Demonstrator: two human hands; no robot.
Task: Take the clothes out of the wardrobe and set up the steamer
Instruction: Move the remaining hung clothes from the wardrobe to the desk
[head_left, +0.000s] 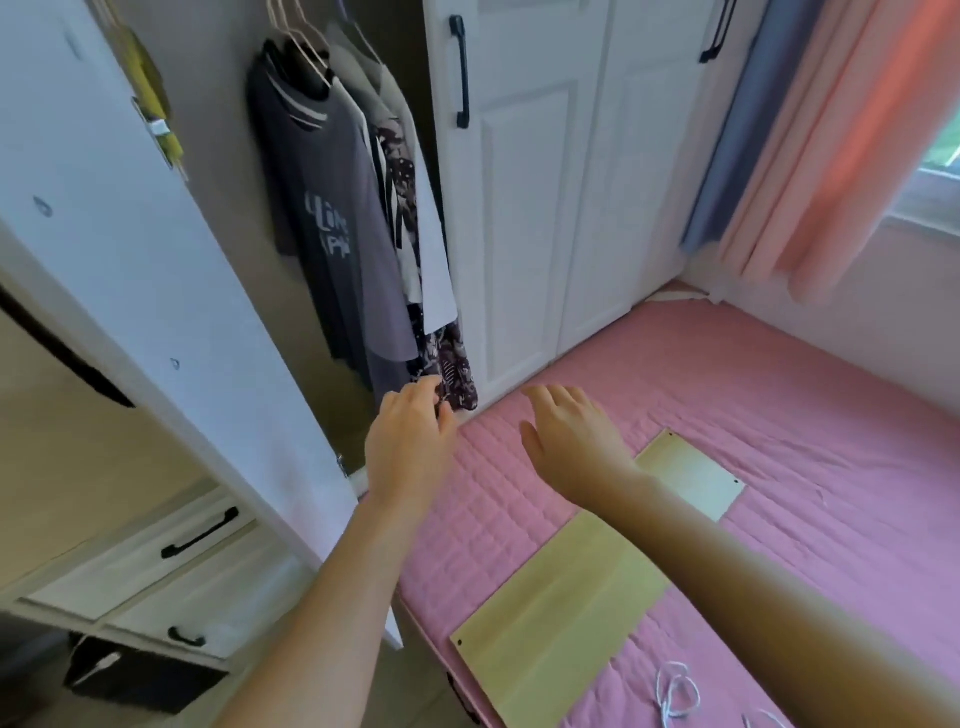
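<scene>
Both hands are reaching toward the open wardrobe (218, 171). Left hand (410, 441) is right at the bottom hem of the dark patterned dress (452, 379), fingers curled at the fabric, but honestly can't tell if it's actually pinching it or just brushing it. Right hand (571, 431) hovers spread and loose over the pink quilted bed (779, 395), holding nothing. Clothes all hang on hangers inside: a grey printed t-shirt (327, 218) in front, white and patterned stuff behind it. Two pale yellow boards (561, 613) lie on the bed under the right forearm, plus a white cord (675, 691) near the bottom edge
</scene>
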